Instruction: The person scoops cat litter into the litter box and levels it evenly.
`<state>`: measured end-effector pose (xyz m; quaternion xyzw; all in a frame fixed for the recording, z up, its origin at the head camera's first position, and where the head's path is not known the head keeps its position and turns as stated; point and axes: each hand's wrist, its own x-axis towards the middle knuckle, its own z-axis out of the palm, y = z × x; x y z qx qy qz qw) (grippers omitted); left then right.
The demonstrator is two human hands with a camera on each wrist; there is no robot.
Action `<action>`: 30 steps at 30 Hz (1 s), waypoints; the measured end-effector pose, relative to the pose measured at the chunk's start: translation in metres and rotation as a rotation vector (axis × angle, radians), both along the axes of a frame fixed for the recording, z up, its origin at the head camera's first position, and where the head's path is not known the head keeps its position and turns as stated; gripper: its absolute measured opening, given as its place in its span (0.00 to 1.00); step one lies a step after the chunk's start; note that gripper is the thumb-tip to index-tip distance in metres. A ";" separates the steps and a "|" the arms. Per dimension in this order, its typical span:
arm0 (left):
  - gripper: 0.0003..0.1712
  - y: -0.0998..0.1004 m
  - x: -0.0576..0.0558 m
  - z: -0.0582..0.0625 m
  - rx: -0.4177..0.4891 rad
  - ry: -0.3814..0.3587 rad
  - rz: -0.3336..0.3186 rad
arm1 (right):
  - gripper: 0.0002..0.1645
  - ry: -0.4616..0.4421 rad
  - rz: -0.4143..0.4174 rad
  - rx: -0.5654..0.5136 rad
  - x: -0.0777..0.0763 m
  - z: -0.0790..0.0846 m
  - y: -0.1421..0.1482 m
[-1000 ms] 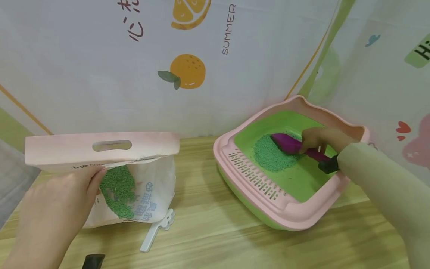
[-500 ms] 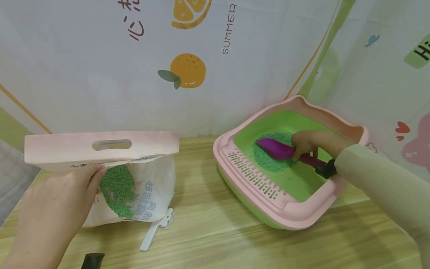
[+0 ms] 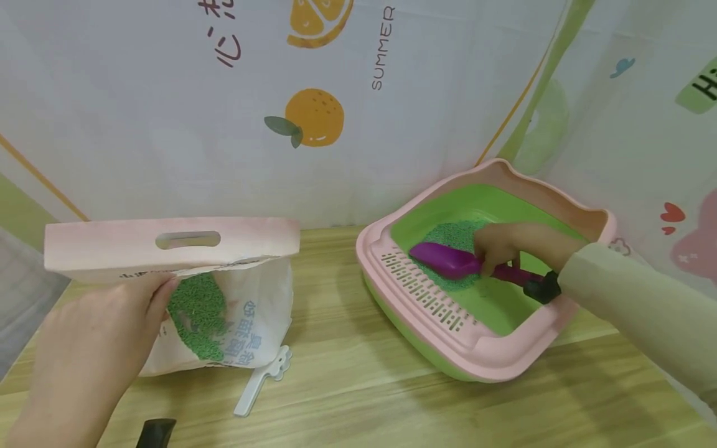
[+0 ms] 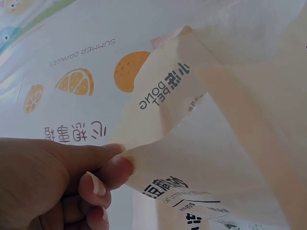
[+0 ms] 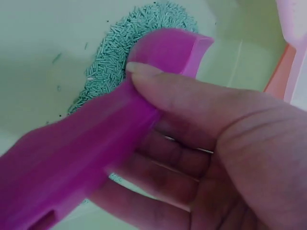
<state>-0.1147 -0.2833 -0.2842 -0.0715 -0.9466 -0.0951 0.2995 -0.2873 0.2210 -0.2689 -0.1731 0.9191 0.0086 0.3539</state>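
Note:
At the left in the head view, my left hand (image 3: 103, 336) pinches the torn edge of a cat litter bag (image 3: 260, 292) between thumb and forefinger. Green pellets (image 3: 198, 314) show through the bag's mouth. In the left wrist view, the pinched bag edge (image 4: 144, 143) is pulled up into a fold. To the right, a litter box (image 3: 487, 367) with a pink rim and green tub holds a patch of green pellets (image 3: 456, 233). My right hand (image 3: 504, 249) grips a purple scoop (image 3: 448, 260) inside it, the scoop's bowl over the pellets near the slotted rim.
A small white slotted scoop (image 3: 254, 389) lies on the wooden table (image 3: 347, 386) beside the bag, its head close to the bag's lower corner. A printed white curtain (image 3: 224, 162) hangs behind the bag and the litter box.
My right hand has moved the purple scoop left and toward me across the pellets, up to the slotted rim. My left hand keeps its pinch on the bag.

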 end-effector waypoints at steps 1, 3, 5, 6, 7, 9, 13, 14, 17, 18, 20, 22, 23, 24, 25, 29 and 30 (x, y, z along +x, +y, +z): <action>0.13 0.000 0.000 0.000 -0.002 0.001 0.000 | 0.07 0.002 0.012 0.004 0.001 0.001 -0.003; 0.14 0.000 0.000 0.001 -0.002 0.003 0.002 | 0.07 0.002 0.031 0.009 0.003 0.001 -0.007; 0.15 0.000 0.000 0.001 -0.006 0.010 0.002 | 0.07 0.007 0.056 0.012 0.005 0.001 -0.010; 0.15 0.000 0.000 0.001 -0.009 0.014 0.002 | 0.07 0.012 0.076 0.013 0.006 0.001 -0.012; 0.15 0.000 0.000 0.001 -0.009 0.016 0.002 | 0.08 0.018 0.094 0.012 0.007 0.000 -0.014; 0.16 0.000 0.000 0.000 -0.007 0.018 0.001 | 0.07 0.024 0.120 0.006 0.009 0.000 -0.016; 0.15 0.001 0.000 0.000 -0.004 0.011 0.001 | 0.08 0.044 0.172 -0.009 0.012 -0.002 -0.021; 0.16 0.001 0.000 0.000 -0.004 0.010 0.001 | 0.08 0.044 0.176 -0.015 0.013 -0.002 -0.022; 0.17 0.001 0.001 0.000 0.000 0.004 0.008 | 0.09 0.047 0.188 -0.030 0.014 -0.003 -0.025; 0.17 0.000 0.001 0.000 0.000 0.004 0.010 | 0.08 0.047 0.191 -0.037 0.014 -0.003 -0.026; 0.18 0.001 0.001 0.000 0.002 0.005 0.011 | 0.08 0.060 0.210 -0.045 0.015 -0.002 -0.026; 0.19 0.001 0.001 0.000 0.002 0.011 0.012 | 0.09 0.083 0.243 -0.059 0.015 -0.001 -0.026; 0.20 0.001 0.001 0.000 0.002 0.017 0.011 | 0.10 0.092 0.254 -0.068 0.014 0.000 -0.026; 0.20 0.001 0.000 0.000 0.001 0.023 0.011 | 0.11 0.102 0.264 -0.078 0.014 0.001 -0.025; 0.20 0.001 0.000 0.000 0.001 0.025 0.010 | 0.12 0.112 0.270 -0.086 0.014 0.002 -0.025; 0.21 0.001 0.001 0.000 0.001 0.027 0.011 | 0.13 0.137 0.271 -0.106 0.015 0.009 -0.023; 0.21 0.001 0.001 0.000 0.001 0.027 0.011 | 0.12 0.141 0.264 -0.109 0.015 0.011 -0.022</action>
